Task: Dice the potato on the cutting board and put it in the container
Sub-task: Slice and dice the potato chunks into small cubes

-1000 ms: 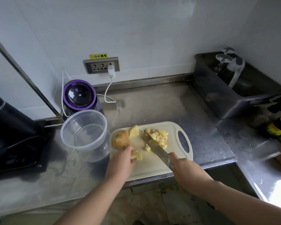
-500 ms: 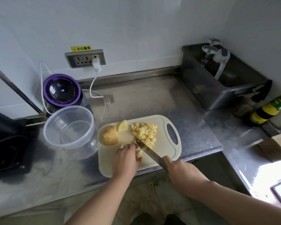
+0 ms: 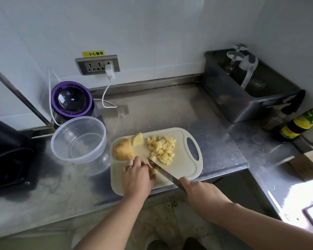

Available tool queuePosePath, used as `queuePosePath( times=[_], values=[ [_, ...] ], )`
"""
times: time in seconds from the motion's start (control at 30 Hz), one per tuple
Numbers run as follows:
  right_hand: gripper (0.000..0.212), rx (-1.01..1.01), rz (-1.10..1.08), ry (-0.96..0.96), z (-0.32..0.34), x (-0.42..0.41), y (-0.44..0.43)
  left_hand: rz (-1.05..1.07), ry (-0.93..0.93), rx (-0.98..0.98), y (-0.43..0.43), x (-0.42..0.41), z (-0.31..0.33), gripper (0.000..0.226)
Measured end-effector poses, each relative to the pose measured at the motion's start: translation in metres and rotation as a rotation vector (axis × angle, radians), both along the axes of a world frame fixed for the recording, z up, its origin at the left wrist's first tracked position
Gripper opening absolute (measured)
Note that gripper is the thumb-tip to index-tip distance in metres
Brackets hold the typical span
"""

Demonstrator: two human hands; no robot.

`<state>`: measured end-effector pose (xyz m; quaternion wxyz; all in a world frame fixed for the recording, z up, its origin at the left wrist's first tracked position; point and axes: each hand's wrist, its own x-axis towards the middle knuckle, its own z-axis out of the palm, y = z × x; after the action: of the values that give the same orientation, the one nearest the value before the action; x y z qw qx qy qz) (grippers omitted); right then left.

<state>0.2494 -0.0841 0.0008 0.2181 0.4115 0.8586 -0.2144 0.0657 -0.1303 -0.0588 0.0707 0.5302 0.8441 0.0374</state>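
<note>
My left hand [image 3: 136,175] curls over a small pale potato piece [image 3: 154,171] at the front edge of the cream plastic cutting board [image 3: 184,170], apparently pinning it for the steel knife [image 3: 163,171] clamped in my right hand [image 3: 201,193]. The diced cubes [image 3: 163,149] lie aside toward its handle end; the clear round container [image 3: 78,139] stands off its left edge.

Held both bare forearms in from the bottom edge, the left rising steeply, the right slanting in from the lower right corner. Held the bare left grip [image 3: 136,175] palm down, knuckles up, fingers curled onto a small pale yellow potato piece [image 3: 154,171], thumb tucked beside it. Clasped the hidden handle of a long steel-bladed knife [image 3: 163,171] in the bare right grip [image 3: 199,191], back of hand up, near the left.
</note>
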Motion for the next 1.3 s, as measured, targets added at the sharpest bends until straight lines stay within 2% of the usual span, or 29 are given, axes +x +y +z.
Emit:
queuePosePath(
  times=[0.27, 0.53, 0.67, 0.8, 0.9, 0.97, 1.03, 1.17, 1.3],
  values=[
    [0.050, 0.011, 0.108, -0.087, -0.007, -0.005, -0.001, -0.006, 0.000, -0.015, 0.004, -0.001, -0.003, 0.031],
    [0.039, 0.066, -0.028, -0.018, -0.004, 0.003, 0.021, -0.020, 0.046, 0.006, 0.014, -0.001, -0.007, 0.031],
    [0.035, 0.090, -0.021, 0.012, 0.001, 0.005, 0.028, -0.044, 0.052, 0.011, 0.026, -0.001, -0.005, 0.028],
    [0.035, 0.077, -0.018, 0.030, 0.004, 0.001, 0.029, -0.034, -0.129, 0.109, 0.023, -0.014, -0.002, 0.029],
    [0.033, 0.058, 0.011, 0.030, 0.005, -0.002, 0.023, 0.099, -0.329, 0.196, 0.008, -0.037, 0.005, 0.029],
    [0.033, 0.036, 0.037, 0.013, 0.004, -0.003, 0.017, 0.178, -0.378, 0.223, -0.005, -0.051, 0.006, 0.028],
    [0.034, 0.014, 0.046, -0.005, 0.002, -0.005, 0.012, 0.241, -0.414, 0.195, -0.014, -0.059, 0.004, 0.027],
    [0.036, 0.003, -0.019, -0.020, -0.005, -0.007, 0.011, 0.280, -0.488, 0.015, -0.013, -0.054, 0.000, 0.028],
    [0.038, 0.000, -0.066, -0.004, -0.007, -0.011, 0.014, 0.273, -0.486, -0.005, 0.001, -0.040, -0.003, 0.027]
  ],
)
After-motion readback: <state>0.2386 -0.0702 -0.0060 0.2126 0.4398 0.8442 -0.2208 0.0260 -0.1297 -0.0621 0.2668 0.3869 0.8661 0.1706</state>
